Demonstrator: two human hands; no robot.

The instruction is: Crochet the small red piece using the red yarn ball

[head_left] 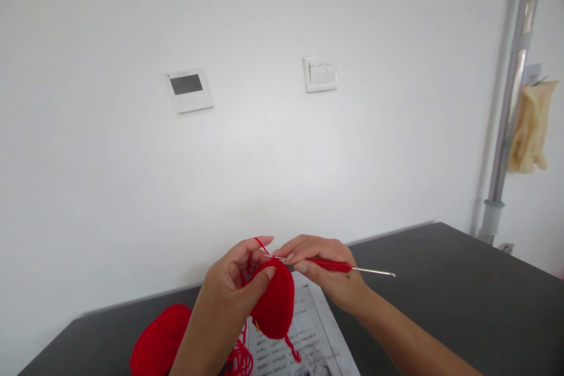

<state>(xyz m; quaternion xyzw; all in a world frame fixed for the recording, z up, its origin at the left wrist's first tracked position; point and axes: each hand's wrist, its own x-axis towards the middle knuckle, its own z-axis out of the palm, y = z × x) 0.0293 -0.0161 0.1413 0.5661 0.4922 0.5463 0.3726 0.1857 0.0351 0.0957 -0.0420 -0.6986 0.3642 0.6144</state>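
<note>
My left hand (240, 273) pinches the top edge of a red crocheted piece (275, 305), thumb in front. A strand of red yarn (261, 245) runs over its raised index finger. In my right hand (328, 264) is a crochet hook (335, 265) with a red handle and metal ends. One hook tip meets the top edge of the piece near my left fingertips; the other points out to the right. A short red tail (293, 349) hangs from the piece's lower end, and a small yellow bit (256, 325) shows at its lower left.
A red ball of yarn (161, 338) and loose yarn loops (240, 359) lie at the front left. Beneath my hands a printed sheet (315, 329) rests on the dark table (418, 282). Behind are a white wall, a switch (321, 74), and a metal pipe (513, 94) at right.
</note>
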